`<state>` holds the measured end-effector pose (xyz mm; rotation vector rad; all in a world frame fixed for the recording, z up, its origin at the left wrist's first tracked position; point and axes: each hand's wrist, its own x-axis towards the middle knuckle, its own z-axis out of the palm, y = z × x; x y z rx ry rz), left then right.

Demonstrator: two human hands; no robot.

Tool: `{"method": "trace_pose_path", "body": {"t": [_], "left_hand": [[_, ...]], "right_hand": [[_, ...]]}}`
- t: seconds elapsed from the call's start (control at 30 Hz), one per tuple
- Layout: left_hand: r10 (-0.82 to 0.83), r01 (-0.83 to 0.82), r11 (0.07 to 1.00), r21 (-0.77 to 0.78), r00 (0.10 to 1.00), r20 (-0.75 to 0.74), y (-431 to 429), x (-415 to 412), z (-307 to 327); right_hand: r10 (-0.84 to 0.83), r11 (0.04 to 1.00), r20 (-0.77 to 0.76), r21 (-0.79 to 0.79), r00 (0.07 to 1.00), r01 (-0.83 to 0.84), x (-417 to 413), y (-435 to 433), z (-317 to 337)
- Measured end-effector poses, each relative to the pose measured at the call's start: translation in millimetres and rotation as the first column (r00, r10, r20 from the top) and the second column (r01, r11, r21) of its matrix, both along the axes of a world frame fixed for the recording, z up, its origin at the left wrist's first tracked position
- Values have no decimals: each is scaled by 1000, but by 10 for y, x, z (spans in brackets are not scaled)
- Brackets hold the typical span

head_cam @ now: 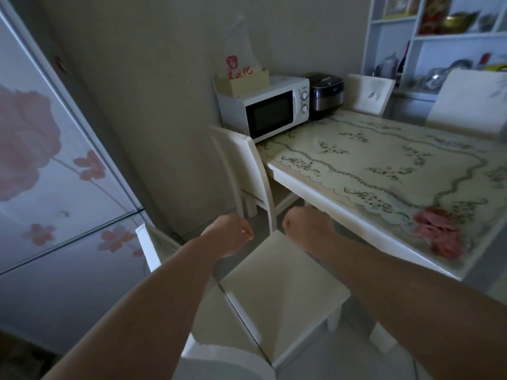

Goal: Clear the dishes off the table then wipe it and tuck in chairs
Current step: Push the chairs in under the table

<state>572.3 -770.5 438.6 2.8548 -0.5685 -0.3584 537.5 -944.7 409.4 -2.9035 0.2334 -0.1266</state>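
Observation:
The table (343,215) has a floral cover and stands to the right with no dishes on it. A crumpled pink cloth (439,234) lies near its front corner. Below me stands a cream chair (282,292), its seat partly out from under the table and its backrest under my left forearm. Both arms reach out over the seat. My left hand (230,233) is curled into a fist above the seat's far left side. My right hand (304,223) is also curled, just below the table's edge. Nothing shows inside either hand.
A second chair (247,165) sits tucked at the table's left end, and two more (367,91) (466,102) stand on the far side. A microwave (269,111) and rice cooker (325,90) occupy the table's back corner. A flowered fridge (55,160) fills the left. Shelves (439,37) stand behind.

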Motion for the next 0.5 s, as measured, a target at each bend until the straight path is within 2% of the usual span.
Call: {"method": "trace_pose_path", "body": {"t": [0.07,0.17,0.3,0.4,0.5], "left_hand": [[-24,24,999,31,1000,4,42,97,18],[-61,65,991,115,997,-38,169,243,71],[-96,97,975,198,995,-14,466,444,174],[-132,130,973,193,991,-6,768,606,185],[-210,213,942,261,977,-39,1049,799,158]], "right_hand": [[12,1000,-48,-22,999,-13,96,93,-28],[-3,999,-128,36,992,8,241,291,-58],[51,990,-142,134,988,-32,450,695,-91],[84,988,-139,137,987,-65,508,1043,-108],[75,988,-108,145,991,-58,559,1330,-148]]}}
